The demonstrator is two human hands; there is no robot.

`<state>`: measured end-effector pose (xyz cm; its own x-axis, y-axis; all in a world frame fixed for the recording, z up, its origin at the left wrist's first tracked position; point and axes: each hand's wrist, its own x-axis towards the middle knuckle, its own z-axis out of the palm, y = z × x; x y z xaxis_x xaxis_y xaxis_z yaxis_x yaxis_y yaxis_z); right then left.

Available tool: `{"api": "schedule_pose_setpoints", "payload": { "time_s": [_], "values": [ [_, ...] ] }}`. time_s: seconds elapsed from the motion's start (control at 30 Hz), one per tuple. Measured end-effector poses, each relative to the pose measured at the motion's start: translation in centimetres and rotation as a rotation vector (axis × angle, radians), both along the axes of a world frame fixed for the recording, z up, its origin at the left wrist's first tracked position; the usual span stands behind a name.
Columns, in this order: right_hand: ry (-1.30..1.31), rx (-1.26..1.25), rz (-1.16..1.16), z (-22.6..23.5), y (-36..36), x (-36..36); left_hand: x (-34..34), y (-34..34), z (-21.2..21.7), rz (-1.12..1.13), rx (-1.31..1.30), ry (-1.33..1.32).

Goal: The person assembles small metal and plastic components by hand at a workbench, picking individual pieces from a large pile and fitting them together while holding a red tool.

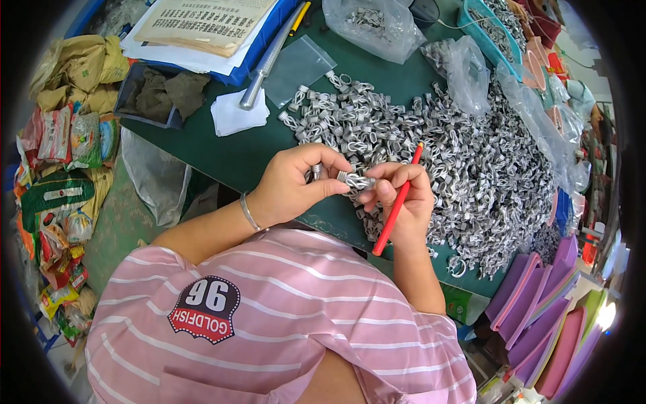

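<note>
Between the fingertips of both my hands is a small silver metal loop fitting (355,180), with a ribbed end and a twisted loop. My left hand (286,182) pinches its ribbed end between thumb and forefinger. Another ribbed metal piece (316,171) shows by the curled fingers of that hand; whether they grip it I cannot tell. My right hand (412,205) has its fingertips at the fitting's other end, and a red pencil (393,221) lies slanted through its grip. Just beyond both hands spreads a large heap of similar metal fittings (471,168) on the green table (222,158).
Left of the heap lie white paper slips (240,114), a metal-handled tool (259,84) and a clear zip bag (299,67). Behind stands a blue tray (242,67) with papers. Clear plastic bags (469,81) and a turquoise basket (494,37) sit at the back right. Purple folders (531,303) stand right.
</note>
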<state>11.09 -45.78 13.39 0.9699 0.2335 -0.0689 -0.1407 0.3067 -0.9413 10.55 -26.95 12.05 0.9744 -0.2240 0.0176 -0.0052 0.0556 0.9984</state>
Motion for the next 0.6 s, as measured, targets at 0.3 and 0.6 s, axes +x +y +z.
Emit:
{"api": "schedule_pose_setpoints", "payload": {
  "time_s": [0.3, 0.6],
  "values": [
    [0.038, 0.237, 0.004, -0.9, 0.2, -0.7, 0.0, -0.6, 0.4, 0.025, -0.036, -0.160],
    [0.109, 0.276, 0.008, -0.3, 0.4, -1.3, -0.3, -0.3, 0.7, -0.016, -0.048, 0.061]
  ]
}}
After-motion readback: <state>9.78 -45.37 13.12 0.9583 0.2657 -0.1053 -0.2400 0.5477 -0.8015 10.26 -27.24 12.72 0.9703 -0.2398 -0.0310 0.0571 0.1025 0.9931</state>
